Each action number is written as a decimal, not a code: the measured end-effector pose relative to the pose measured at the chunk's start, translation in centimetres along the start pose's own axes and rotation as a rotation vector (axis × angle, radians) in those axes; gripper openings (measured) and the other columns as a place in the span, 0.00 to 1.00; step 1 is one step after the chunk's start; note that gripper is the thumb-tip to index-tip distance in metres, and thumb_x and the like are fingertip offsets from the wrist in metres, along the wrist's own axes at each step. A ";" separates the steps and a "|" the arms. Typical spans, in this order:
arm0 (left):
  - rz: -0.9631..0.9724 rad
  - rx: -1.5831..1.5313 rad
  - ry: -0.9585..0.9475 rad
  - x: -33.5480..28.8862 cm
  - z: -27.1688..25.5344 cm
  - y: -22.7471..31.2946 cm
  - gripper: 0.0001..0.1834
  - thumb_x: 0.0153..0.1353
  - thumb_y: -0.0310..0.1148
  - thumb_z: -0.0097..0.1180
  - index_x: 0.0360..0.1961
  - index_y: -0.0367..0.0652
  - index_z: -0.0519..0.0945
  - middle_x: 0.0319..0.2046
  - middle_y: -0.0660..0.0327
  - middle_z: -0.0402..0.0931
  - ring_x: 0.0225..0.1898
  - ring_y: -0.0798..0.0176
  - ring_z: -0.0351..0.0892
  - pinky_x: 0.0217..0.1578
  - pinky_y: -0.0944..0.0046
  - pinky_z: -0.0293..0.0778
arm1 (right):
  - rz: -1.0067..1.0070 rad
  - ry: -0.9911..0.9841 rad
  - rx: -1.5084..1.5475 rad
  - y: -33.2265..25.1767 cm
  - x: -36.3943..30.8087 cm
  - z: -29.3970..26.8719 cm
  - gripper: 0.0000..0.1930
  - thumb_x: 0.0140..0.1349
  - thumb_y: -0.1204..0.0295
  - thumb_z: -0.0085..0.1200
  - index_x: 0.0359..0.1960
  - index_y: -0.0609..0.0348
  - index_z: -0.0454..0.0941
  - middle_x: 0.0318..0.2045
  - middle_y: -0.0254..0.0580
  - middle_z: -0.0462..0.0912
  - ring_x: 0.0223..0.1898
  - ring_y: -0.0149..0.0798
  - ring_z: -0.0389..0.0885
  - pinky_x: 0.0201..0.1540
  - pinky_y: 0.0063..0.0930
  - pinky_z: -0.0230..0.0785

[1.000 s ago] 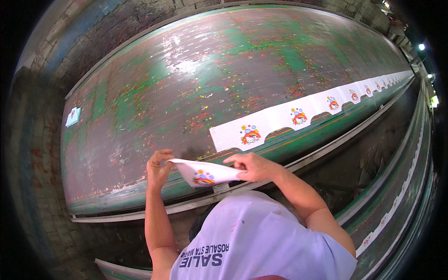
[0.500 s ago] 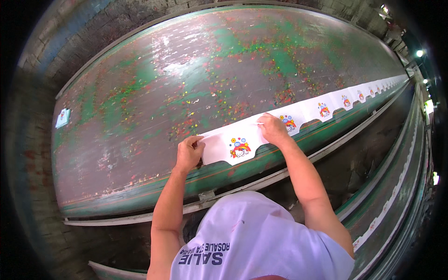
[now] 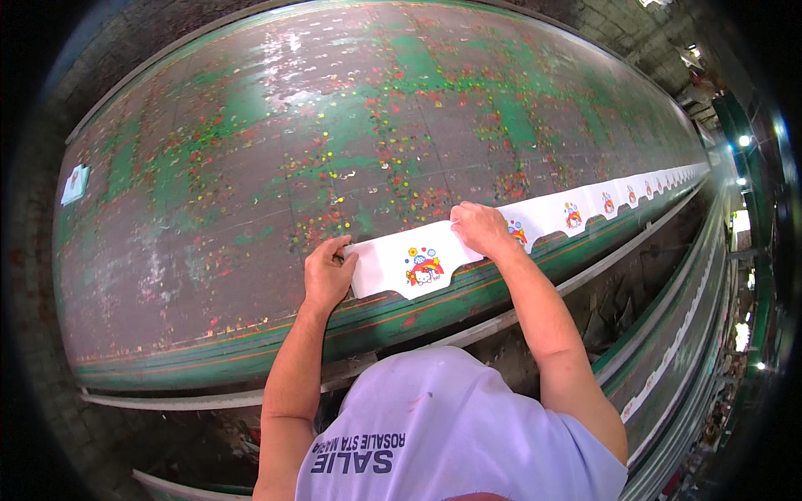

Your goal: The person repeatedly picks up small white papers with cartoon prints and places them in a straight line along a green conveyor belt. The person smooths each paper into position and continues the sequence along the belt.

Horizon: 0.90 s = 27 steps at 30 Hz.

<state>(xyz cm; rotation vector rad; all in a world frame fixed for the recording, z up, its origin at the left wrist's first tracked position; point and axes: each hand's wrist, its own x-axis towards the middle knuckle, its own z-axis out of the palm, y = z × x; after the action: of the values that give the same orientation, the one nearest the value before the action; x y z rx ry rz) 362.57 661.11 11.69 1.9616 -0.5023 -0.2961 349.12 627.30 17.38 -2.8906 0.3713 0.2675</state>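
Near the front edge of a long table [image 3: 251, 275], a white cut fabric piece [image 3: 380, 265] lies along the edge, printed with a cartoon face, a red rainbow and small flowers. Its left end is pinched at the upper corner by my left hand [image 3: 331, 274], thumb and fingers closed. At its upper right corner, my right hand [image 3: 482, 229] is closed with fingertips pressed together on the cloth. Just right of that hand, another printed piece [image 3: 516, 234] is partly covered by it. The lower edge of the held piece dips in a tab shape.
A row of similar white printed pieces [image 3: 607, 200] runs along the table edge to the far right. A small pale blue item [image 3: 75, 184] lies at the far left. Coloured paint specks cover the tabletop. A second long table [image 3: 660, 376] with white pieces stands at right.
The view has shifted slightly, so the table sits further left. The held piece now lies flatter and straighter between my hands, which keep their grip on its two upper corners.
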 end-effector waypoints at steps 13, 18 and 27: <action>0.042 0.357 0.025 -0.4 1.1 2.5 0.20 0.61 0.30 0.73 0.56 0.47 0.91 0.49 0.54 0.89 0.48 0.47 0.90 0.52 0.52 0.85 | -0.485 0.138 -0.150 0.5 0.0 -0.3 0.08 0.58 0.70 0.65 0.37 0.56 0.91 0.47 0.43 0.89 0.56 0.49 0.85 0.56 0.48 0.80; 0.024 0.716 -0.104 -1.2 1.4 7.0 0.16 0.64 0.29 0.68 0.54 0.49 0.92 0.53 0.52 0.87 0.52 0.44 0.88 0.55 0.51 0.84 | -0.683 0.001 0.895 -0.5 -7.4 -0.2 0.06 0.57 0.75 0.66 0.32 0.60 0.80 0.34 0.46 0.86 0.39 0.48 0.87 0.44 0.40 0.80; -0.050 -0.303 -0.159 -5.5 9.0 12.1 0.10 0.67 0.19 0.67 0.44 0.43 0.93 0.49 0.60 0.89 0.51 0.62 0.87 0.54 0.61 0.81 | -0.515 -0.190 0.929 15.9 -14.8 1.0 0.19 0.61 0.75 0.66 0.55 0.58 0.89 0.31 0.45 0.88 0.35 0.36 0.88 0.44 0.32 0.79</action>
<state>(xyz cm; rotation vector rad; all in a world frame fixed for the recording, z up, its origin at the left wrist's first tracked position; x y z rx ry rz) 351.33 652.01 18.73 1.6653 -0.4801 -0.5317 330.69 615.90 16.52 -1.9277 -0.2401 0.1993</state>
